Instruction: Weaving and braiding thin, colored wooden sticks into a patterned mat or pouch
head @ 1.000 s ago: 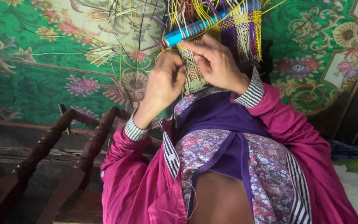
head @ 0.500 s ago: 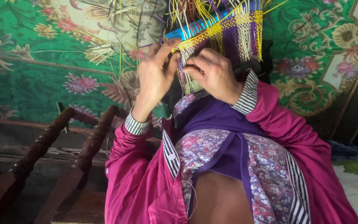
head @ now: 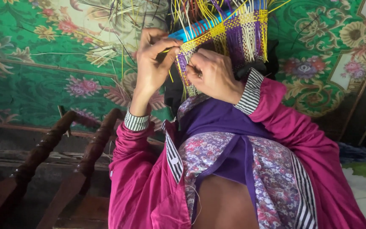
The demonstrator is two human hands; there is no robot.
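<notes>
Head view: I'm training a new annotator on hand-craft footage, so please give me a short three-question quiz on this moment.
1. True or false: both hands touch the woven strip panel.
2. What does the left hand pinch? A) a yellow strip at the panel's edge B) a pair of scissors C) the wooden rail
3. Fill in: the floral carpet under the work is mainly ____.

Key:
1. True; the right hand rests on the panel's lower part.
2. A
3. green
</notes>
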